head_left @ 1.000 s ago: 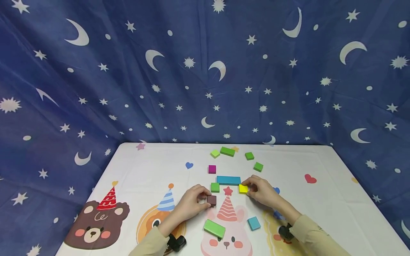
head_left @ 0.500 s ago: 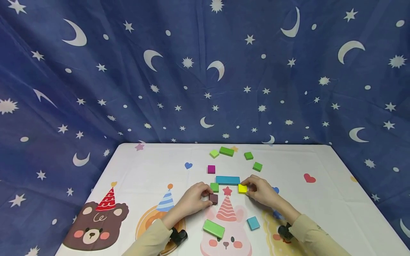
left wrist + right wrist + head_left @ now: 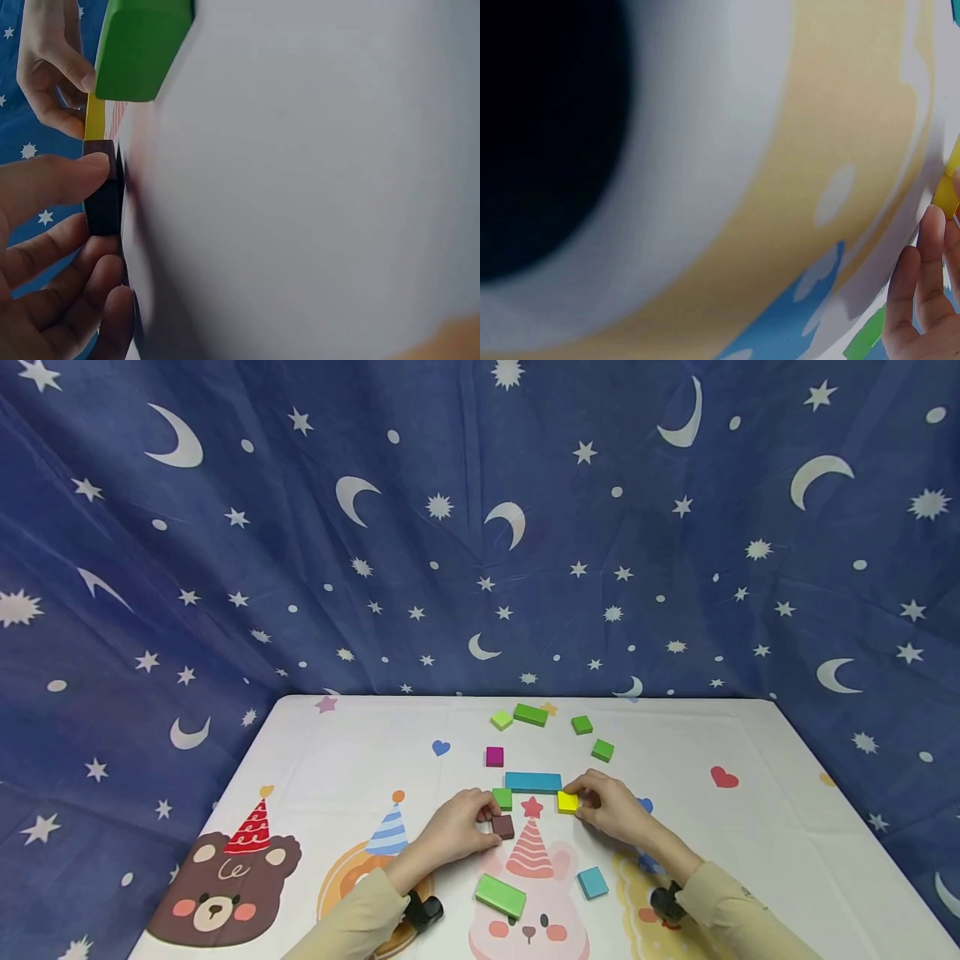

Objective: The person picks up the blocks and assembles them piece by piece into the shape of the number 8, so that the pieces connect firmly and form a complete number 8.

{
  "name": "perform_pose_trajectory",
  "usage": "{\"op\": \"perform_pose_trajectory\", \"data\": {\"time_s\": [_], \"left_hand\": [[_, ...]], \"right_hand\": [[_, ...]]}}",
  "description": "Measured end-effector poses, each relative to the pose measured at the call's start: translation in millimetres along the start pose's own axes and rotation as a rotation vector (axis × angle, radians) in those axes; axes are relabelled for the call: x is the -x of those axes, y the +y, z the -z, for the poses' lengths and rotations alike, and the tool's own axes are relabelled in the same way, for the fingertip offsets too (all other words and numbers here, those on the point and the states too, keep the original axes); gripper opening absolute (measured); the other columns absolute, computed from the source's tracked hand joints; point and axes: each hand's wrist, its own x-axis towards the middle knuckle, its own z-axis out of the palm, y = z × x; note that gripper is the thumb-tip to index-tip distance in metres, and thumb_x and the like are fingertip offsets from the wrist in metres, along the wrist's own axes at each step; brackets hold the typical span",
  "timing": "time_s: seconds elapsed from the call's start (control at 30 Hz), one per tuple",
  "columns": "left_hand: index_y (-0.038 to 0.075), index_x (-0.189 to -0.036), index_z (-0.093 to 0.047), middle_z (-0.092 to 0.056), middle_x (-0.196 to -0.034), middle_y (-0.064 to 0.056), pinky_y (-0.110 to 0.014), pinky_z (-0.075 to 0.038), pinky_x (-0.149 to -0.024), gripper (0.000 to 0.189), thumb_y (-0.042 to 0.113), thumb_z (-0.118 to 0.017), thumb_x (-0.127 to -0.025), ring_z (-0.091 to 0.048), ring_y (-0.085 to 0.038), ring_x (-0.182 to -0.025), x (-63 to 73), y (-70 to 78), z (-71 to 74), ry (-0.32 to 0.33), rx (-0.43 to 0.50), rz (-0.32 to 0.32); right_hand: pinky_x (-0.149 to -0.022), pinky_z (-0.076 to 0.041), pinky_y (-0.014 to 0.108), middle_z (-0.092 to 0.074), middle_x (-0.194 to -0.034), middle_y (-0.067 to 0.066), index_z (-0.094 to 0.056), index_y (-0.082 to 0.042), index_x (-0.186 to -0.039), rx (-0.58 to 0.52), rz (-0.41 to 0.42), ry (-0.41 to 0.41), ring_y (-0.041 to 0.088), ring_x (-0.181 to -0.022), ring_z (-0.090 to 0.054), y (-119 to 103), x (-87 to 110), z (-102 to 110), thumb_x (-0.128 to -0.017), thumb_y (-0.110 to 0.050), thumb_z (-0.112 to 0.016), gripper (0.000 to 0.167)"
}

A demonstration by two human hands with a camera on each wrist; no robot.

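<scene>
My left hand (image 3: 455, 827) pinches a small dark brown block (image 3: 502, 827) between thumb and fingers, just on the near side of a small green block (image 3: 502, 799). The left wrist view shows the thumb on one face of the brown block (image 3: 100, 157) and fingertips on the opposite side. My right hand (image 3: 611, 806) grips a small yellow block (image 3: 567, 802) just below the right end of a long blue block (image 3: 533, 782). The green block lies below that blue block's left end. Only the fingers (image 3: 930, 255) and part of the yellow block show in the right wrist view.
A long light green block (image 3: 500, 896) and a small blue block (image 3: 592, 883) lie nearer me. Farther back are a magenta block (image 3: 495, 757), a lime block (image 3: 502, 720), a long green block (image 3: 531, 715) and small green blocks (image 3: 603, 751) on the printed white cloth (image 3: 360, 752).
My left hand has moved the brown block slightly to the right and up toward the green block, and it now lies flatter. The right hand keeps its place on the yellow block.
</scene>
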Motion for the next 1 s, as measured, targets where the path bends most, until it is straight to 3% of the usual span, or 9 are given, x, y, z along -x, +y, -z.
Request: {"op": "perform_pose_trajectory", "data": {"time_s": [0.43,1.0], "left_hand": [[0.014,-0.089,-0.065,-0.059,-0.08,0.002,-0.018,-0.038,-0.063,0.03,0.023,-0.084,-0.069,-0.045,-0.005,-0.072,-4.8,4.1,-0.6,0.001,-0.014,0.047],[0.012,-0.081,-0.06,-0.056,-0.074,0.001,-0.019,-0.035,-0.06,0.031,0.024,-0.086,-0.068,-0.043,-0.005,-0.067,-3.6,4.1,-2.5,0.075,-0.042,0.062]], "right_hand": [[-0.066,-0.043,0.018,-0.058,-0.091,-0.003,-0.069,-0.013,-0.106,-0.013,-0.006,-0.001,0.013,-0.077,-0.048,0.3,-1.9,-0.3,-0.078,0.0,-0.071,0.031],[-0.065,-0.042,0.018,-0.058,-0.09,-0.003,-0.07,-0.012,-0.106,-0.016,-0.006,-0.006,0.012,-0.076,-0.048,-0.1,-1.0,-0.5,-0.077,0.0,-0.072,0.031]]}}
